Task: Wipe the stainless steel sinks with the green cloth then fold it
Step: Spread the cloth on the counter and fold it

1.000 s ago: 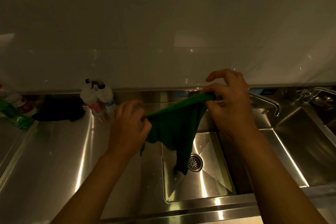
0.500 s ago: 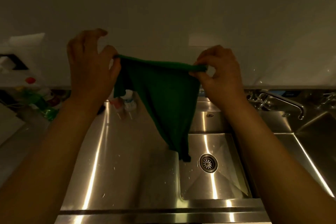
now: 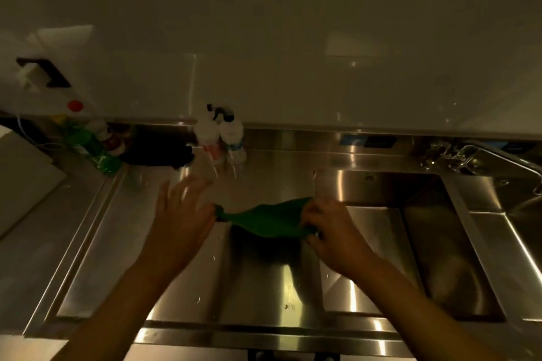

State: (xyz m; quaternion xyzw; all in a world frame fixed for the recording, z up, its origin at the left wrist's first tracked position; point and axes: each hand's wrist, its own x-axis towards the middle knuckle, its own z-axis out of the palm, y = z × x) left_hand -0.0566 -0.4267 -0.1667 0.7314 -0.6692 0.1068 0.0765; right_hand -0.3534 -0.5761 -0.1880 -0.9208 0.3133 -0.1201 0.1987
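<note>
The green cloth point(image 3: 269, 220) is stretched low over the steel desk point(image 3: 123, 243), just left of the sink point(image 3: 381, 187). The right hand point(image 3: 331, 231) clutches its right end. The left hand point(image 3: 181, 220) has its fingers spread and blurred, with the cloth's corner at its thumb; whether it grips, I cannot tell. Two spray bottles point(image 3: 220, 138) stand at the far edge.

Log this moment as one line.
green cloth: over counter, beside sink; right hand: grips its right end; left hand: fingers spread, grip unclear
</note>
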